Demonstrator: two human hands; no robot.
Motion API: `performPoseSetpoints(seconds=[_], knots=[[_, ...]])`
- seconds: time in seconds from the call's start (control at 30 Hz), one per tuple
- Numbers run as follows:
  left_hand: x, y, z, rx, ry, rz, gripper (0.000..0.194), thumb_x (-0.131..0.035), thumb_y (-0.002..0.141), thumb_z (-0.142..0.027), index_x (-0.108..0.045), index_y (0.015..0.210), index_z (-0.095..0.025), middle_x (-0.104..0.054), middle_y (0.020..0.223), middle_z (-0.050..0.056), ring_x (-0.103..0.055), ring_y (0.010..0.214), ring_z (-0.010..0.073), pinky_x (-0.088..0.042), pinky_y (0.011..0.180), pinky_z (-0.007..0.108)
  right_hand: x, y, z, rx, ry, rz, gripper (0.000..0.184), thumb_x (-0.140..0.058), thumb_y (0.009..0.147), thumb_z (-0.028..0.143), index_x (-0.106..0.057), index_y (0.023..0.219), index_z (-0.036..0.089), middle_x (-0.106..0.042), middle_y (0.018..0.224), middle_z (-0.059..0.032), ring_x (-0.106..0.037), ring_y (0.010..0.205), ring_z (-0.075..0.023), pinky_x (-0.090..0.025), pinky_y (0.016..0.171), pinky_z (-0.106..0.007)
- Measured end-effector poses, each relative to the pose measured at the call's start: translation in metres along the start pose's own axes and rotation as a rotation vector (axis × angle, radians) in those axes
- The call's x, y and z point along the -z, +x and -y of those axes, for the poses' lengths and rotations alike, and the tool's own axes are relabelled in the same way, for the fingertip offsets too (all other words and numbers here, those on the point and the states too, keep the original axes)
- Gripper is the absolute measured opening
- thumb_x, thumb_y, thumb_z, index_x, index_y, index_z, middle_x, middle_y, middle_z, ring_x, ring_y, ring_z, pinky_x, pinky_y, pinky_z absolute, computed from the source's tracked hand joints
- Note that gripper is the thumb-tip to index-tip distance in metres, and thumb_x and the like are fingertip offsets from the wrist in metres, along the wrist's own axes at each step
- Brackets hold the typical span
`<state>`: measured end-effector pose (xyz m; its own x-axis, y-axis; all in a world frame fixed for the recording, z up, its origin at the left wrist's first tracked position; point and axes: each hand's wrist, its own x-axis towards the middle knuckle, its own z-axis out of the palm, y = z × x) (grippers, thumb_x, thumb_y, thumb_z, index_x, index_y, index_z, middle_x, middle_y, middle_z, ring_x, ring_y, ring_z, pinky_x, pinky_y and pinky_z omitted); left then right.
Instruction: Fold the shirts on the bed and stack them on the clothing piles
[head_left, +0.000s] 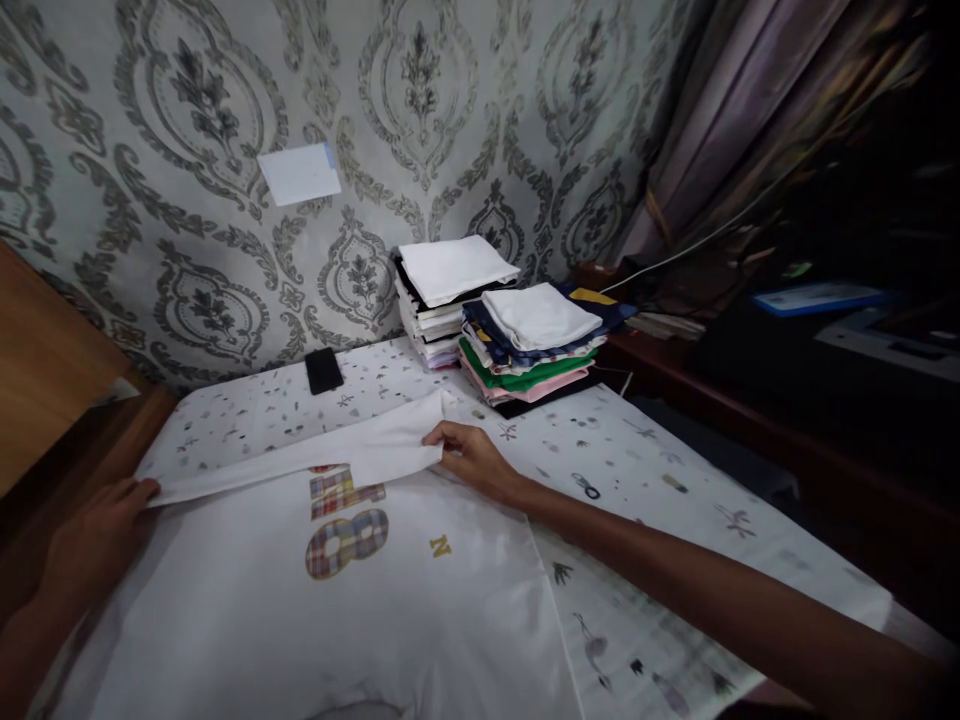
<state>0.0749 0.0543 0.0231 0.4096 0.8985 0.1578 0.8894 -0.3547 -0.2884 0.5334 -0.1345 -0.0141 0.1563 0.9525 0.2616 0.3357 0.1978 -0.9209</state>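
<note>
A white T-shirt (247, 600) with plaid printed figures and a small yellow letter lies spread on the patterned cloth. Its far edge is turned over toward me in a long strip across the print. At the right end of that strip, my right hand (472, 458) pinches the fabric between thumb and fingers. My left hand (101, 535) grips the strip's left end, its fingers partly in shadow. Part of the print is hidden under the turned-over fabric.
Two stacks of folded clothes, a taller one (457, 270) and a nearer one (525, 375), stand at the back. A black phone (324, 371) lies by the wall. Patterned cloth (645, 500) covers the table. A wooden panel (52, 360) borders the left; dark clutter fills the right.
</note>
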Motion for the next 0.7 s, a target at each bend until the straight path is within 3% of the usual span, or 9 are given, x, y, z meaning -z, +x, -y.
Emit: performPoseSetpoints(seconds=[0.1, 0.2, 0.3, 0.37, 0.43, 0.53, 0.63, 0.7], knots=[[-0.017, 0.001, 0.013, -0.040, -0.043, 0.031, 0.036, -0.038, 0.077, -0.026, -0.065, 0.099, -0.034, -0.072, 0.108, 0.002, -0.062, 0.108, 0.0266, -0.049, 0.092, 0.038, 0.007, -0.001, -0.003, 0.025, -0.080, 0.096, 0.013, -0.059, 0.080, 0.021, -0.067, 0.089, 0.018, -0.069, 0.084, -0.0025, -0.061, 0.075, -0.0155, -0.049, 0.072, -0.027], [-0.030, 0.002, 0.024, -0.084, -0.083, 0.081, 0.039, -0.041, 0.072, -0.028, -0.068, 0.099, -0.033, -0.073, 0.111, 0.005, -0.062, 0.111, 0.0276, -0.047, 0.096, 0.039, 0.026, 0.008, -0.007, 0.098, -0.260, 0.232, 0.033, -0.057, 0.076, 0.014, -0.069, 0.106, 0.018, -0.069, 0.101, -0.0049, -0.059, 0.072, -0.0136, -0.047, 0.067, -0.025], [-0.029, 0.003, 0.021, -0.068, -0.103, 0.077, 0.041, -0.037, 0.073, -0.032, -0.068, 0.099, -0.037, -0.073, 0.112, 0.002, -0.061, 0.113, 0.0314, -0.048, 0.091, 0.048, 0.043, 0.027, -0.012, -0.045, -0.432, 0.130, 0.044, -0.051, 0.078, 0.012, -0.065, 0.120, 0.015, -0.069, 0.108, -0.0085, -0.061, 0.071, -0.0142, -0.049, 0.067, -0.027], [-0.019, 0.004, 0.004, -0.074, -0.208, 0.026, 0.041, -0.036, 0.074, -0.034, -0.067, 0.101, -0.038, -0.072, 0.113, 0.000, -0.062, 0.113, 0.0308, -0.049, 0.092, 0.048, 0.047, 0.040, -0.016, -0.199, -0.587, 0.045, 0.043, -0.046, 0.083, 0.011, -0.065, 0.122, 0.012, -0.071, 0.103, -0.0099, -0.066, 0.080, -0.0178, -0.050, 0.075, -0.029], [-0.003, 0.008, -0.032, -0.116, -0.392, -0.034, 0.039, -0.035, 0.079, -0.037, -0.065, 0.105, -0.034, -0.070, 0.114, 0.003, -0.062, 0.111, 0.0277, -0.049, 0.095, 0.042, 0.045, 0.051, -0.020, -0.276, -0.712, 0.009, 0.042, -0.043, 0.086, 0.010, -0.066, 0.121, 0.013, -0.072, 0.106, -0.0119, -0.067, 0.096, -0.0224, -0.049, 0.085, -0.032], [0.026, 0.011, -0.114, -0.301, -0.634, -0.031, 0.040, -0.035, 0.090, -0.043, -0.061, 0.115, -0.025, -0.067, 0.117, 0.009, -0.061, 0.111, 0.0257, -0.048, 0.098, 0.039, 0.039, 0.062, -0.022, -0.292, -0.750, 0.028, 0.041, -0.044, 0.088, 0.012, -0.067, 0.122, 0.017, -0.072, 0.114, -0.0131, -0.065, 0.108, -0.0271, -0.047, 0.089, -0.034], [0.047, 0.010, -0.199, -0.618, -0.666, 0.012, 0.037, -0.047, 0.093, -0.039, -0.056, 0.125, -0.024, -0.062, 0.127, 0.010, -0.056, 0.116, 0.0258, -0.047, 0.097, 0.040, 0.038, 0.069, -0.023, -0.287, -0.737, 0.073, 0.041, -0.045, 0.086, 0.012, -0.069, 0.119, 0.018, -0.072, 0.115, -0.0114, -0.066, 0.106, -0.0266, -0.048, 0.085, -0.032], [0.055, 0.010, -0.238, -0.763, -0.602, -0.005, 0.036, -0.052, 0.092, -0.032, -0.055, 0.127, -0.023, -0.061, 0.125, 0.012, -0.055, 0.115, 0.0270, -0.047, 0.093, 0.042, 0.042, 0.072, -0.025, -0.284, -0.716, 0.105, 0.041, -0.048, 0.084, 0.013, -0.071, 0.117, 0.019, -0.075, 0.108, -0.0080, -0.068, 0.097, -0.0235, -0.049, 0.081, -0.028]])
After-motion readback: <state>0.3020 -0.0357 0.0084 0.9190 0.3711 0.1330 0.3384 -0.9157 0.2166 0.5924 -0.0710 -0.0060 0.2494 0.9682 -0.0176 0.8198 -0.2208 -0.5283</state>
